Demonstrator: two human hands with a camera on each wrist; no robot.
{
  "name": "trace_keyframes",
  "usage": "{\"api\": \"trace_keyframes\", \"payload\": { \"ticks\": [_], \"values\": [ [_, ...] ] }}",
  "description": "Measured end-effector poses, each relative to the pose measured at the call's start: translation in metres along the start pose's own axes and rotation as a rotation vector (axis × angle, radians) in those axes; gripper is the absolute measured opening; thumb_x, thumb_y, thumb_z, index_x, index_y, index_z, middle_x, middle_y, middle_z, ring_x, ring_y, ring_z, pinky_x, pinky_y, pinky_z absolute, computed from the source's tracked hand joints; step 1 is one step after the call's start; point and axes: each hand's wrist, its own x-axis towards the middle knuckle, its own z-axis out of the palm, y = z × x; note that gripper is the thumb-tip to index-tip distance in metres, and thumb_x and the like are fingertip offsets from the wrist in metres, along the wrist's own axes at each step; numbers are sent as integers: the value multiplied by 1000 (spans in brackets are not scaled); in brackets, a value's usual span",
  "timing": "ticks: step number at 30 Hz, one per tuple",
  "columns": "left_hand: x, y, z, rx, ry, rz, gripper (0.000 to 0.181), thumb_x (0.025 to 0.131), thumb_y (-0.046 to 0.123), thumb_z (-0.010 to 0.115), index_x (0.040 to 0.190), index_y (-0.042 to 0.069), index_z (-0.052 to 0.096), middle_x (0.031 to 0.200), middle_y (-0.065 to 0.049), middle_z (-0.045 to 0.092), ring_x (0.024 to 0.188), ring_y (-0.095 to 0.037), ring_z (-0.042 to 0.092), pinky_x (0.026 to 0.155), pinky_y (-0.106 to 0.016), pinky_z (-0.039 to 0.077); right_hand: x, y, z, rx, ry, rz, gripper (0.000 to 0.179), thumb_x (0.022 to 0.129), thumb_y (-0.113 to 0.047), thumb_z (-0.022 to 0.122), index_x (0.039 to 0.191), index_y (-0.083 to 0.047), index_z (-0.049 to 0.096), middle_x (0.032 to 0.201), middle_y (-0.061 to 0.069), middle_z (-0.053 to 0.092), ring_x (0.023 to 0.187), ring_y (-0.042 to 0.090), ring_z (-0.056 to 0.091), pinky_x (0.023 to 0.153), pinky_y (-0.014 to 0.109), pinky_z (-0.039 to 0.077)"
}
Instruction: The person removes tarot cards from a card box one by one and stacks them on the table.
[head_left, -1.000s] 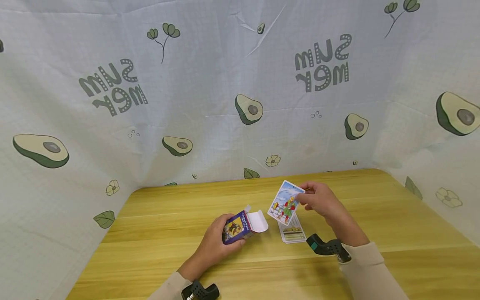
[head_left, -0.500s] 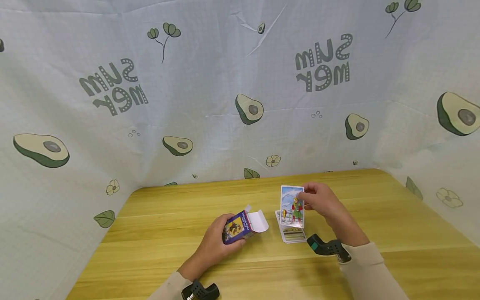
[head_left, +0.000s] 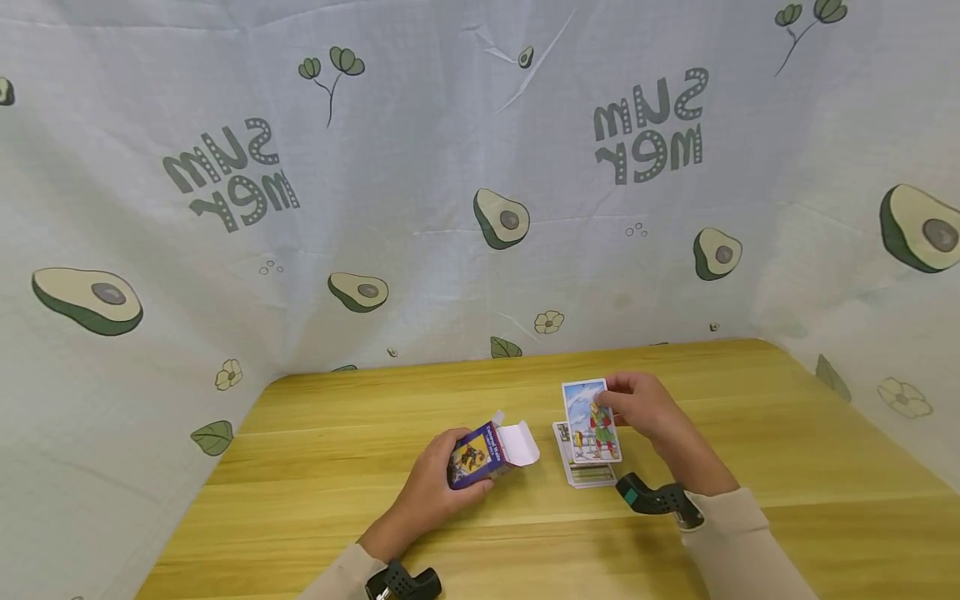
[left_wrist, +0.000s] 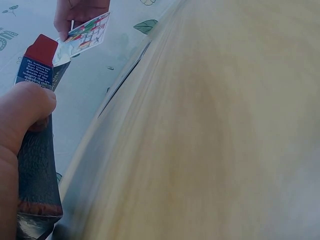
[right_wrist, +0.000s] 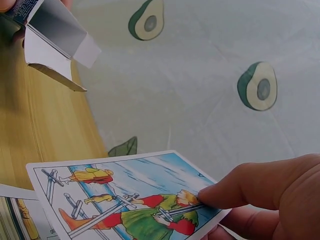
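Observation:
My left hand (head_left: 437, 479) grips a purple tarot card box (head_left: 474, 457) between thumb and fingers. Its white flap (head_left: 519, 443) hangs open toward the right, and in the right wrist view the part of the box's inside (right_wrist: 60, 25) that shows is bare. In my right hand (head_left: 637, 404) a tarot card (head_left: 591, 421) is pinched by its upper right edge, thumb on the picture side. The picture has a figure in green and red with swords under a blue sky. Below that card a small stack of cards (head_left: 583, 477) lies face up on the table, partly covered in the head view.
The wooden table (head_left: 337, 500) ends at a hanging white cloth (head_left: 420, 167) printed with avocados and lettering, which also runs along both sides. Each wrist wears a black camera band, on the left (head_left: 403, 583) and on the right (head_left: 660, 498).
The card in my right hand has turned from a slant to nearly upright and come lower, over the stack. The left hand and the box keep their place.

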Motion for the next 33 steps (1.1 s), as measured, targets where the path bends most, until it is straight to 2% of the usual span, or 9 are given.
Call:
{"api": "trace_keyframes", "payload": {
  "ticks": [7,19,33],
  "values": [
    [0,2,-1,-9,-3,-11,71,77,44,78,134,15,48,121,0,57,98,-13,53,81,-30,47,1,5,0,-11,-3,6,29,93,-11,56,112,12,57,99,19,61,81,23,56,71,32,51],
    [0,2,-1,-11,-5,-6,71,77,46,77,134,14,48,120,1,57,98,-12,53,82,-30,47,8,21,3,27,2,94,34,92,-8,60,116,16,54,103,24,60,79,22,57,70,31,52],
    [0,0,-1,-21,-3,-5,71,77,44,78,134,14,47,120,0,57,97,-12,53,82,-30,47,15,39,7,41,-10,147,36,88,-17,71,110,9,61,97,16,64,75,18,58,66,27,52]
  ]
}}
